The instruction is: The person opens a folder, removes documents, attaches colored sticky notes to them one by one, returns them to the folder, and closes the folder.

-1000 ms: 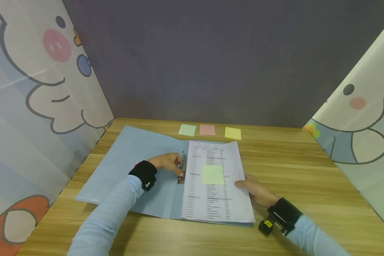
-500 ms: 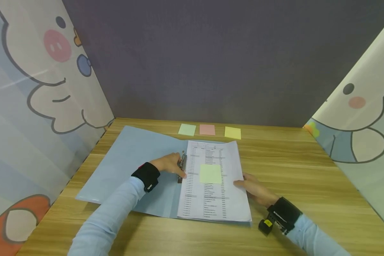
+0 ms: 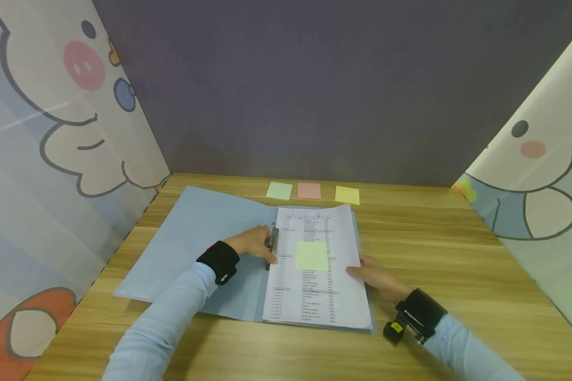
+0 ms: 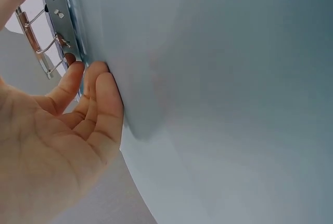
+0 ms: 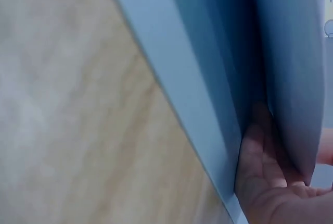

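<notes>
A blue ring binder [image 3: 190,227] lies open, its metal ring clip [image 3: 271,241] along the spine. My left hand [image 3: 253,243] grips the clip, with the thumb by the paper's left edge. In the left wrist view, fingertips [image 4: 77,73] touch one end of the clip [image 4: 61,18], whose rings stand out from its plate. A stack of printed sheets [image 3: 314,301] lies over the right cover, bearing a pale green sticky note [image 3: 312,255]. My right hand [image 3: 378,278] pinches the stack's right edge, thumb on top. In the right wrist view, fingers [image 5: 255,156] reach beneath the sheets [image 5: 291,67].
Behind the binder lie green [image 3: 279,190], pink [image 3: 309,191] and yellow [image 3: 347,195] sticky notes in a row. A dark panel [image 3: 291,90] rises at the wooden table's [image 3: 434,238] back edge, with cartoon-printed cloths [image 3: 28,185] at both sides.
The sheets have shifted left toward the ring clip, with my right hand moving slightly along. My left thumb has moved from the clip's lower end to the paper's left edge.
</notes>
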Demonstrator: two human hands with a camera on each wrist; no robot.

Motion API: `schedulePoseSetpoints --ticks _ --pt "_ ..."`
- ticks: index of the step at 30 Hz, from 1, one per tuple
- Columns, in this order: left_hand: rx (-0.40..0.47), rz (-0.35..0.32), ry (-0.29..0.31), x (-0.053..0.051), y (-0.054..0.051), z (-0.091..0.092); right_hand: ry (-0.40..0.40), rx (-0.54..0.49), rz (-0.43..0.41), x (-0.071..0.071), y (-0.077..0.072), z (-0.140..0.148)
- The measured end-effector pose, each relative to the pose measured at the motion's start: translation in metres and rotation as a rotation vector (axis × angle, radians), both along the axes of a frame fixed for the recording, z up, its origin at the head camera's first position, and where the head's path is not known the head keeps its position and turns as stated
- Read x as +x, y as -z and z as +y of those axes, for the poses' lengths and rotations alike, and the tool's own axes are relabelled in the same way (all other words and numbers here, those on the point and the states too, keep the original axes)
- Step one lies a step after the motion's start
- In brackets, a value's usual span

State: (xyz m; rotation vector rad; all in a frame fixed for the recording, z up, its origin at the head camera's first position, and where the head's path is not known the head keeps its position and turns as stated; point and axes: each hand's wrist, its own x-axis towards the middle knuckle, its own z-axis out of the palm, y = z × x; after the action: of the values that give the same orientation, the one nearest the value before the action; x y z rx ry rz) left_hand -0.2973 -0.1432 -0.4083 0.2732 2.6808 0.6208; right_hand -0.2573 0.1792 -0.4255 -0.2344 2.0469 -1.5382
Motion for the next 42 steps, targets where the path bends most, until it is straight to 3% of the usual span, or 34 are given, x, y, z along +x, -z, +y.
schedulePoseSetpoints --ticks 13,22,26,35,42 --pt "0.012 0.021 0.008 0.002 0.000 0.000 0.091 -0.031 -0.049 0.005 -0.003 -0.007" --pt "0.027 0.023 0.009 0.003 0.000 0.000 0.274 0.014 -0.071 0.010 -0.004 -0.018" --pt "0.033 0.020 0.012 0.003 0.000 0.000 0.311 0.039 -0.072 0.013 -0.005 -0.022" --pt "0.030 0.026 0.005 0.004 0.002 -0.001 0.313 0.108 -0.048 0.013 -0.004 -0.023" --pt "0.014 0.044 -0.004 0.003 0.003 0.002 0.247 0.073 -0.040 0.011 -0.004 -0.021"
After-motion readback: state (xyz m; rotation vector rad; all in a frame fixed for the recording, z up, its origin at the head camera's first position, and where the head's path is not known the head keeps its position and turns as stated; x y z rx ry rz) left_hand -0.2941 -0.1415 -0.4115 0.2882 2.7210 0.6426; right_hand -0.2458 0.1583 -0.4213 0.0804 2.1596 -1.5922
